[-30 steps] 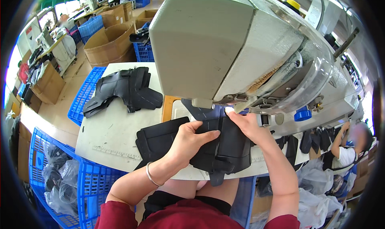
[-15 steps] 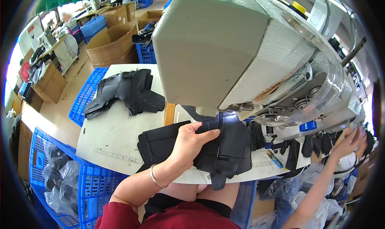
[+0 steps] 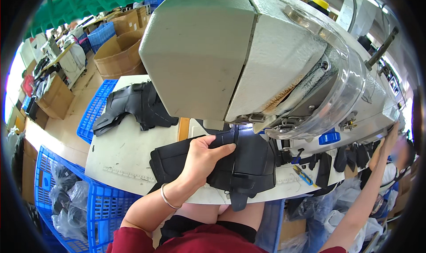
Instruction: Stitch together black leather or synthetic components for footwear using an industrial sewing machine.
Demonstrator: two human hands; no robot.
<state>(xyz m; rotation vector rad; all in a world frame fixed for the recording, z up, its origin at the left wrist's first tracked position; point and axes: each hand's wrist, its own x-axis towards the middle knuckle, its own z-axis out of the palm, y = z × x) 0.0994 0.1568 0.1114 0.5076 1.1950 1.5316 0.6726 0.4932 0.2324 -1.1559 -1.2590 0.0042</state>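
Note:
A black sewn panel piece point(image 3: 255, 162) lies across the white table, its upper edge beneath the lit needle area of a large industrial sewing machine point(image 3: 199, 53). My left hand point(image 3: 202, 160) grips the panel left of its vertical seam, thumb on top pointing right; the other fingers are partly hidden. The machine head covers the needle itself. Far to the right, my right hand point(image 3: 388, 140) is raised against the machine's right end. Its fingers are too hidden and small to read.
A pile of black pieces point(image 3: 133, 104) sits at the table's back left. Yellow-and-blue thread snips point(image 3: 303, 175) lie right of the panel. Blue crates point(image 3: 106, 208) flank the table on the left, one with plastic bags. Another person point(image 3: 401, 153) is at the far right.
My right hand has risen to the machine's right end. My left hand stays on the panel. The machine appears shifted left and larger as the view moves.

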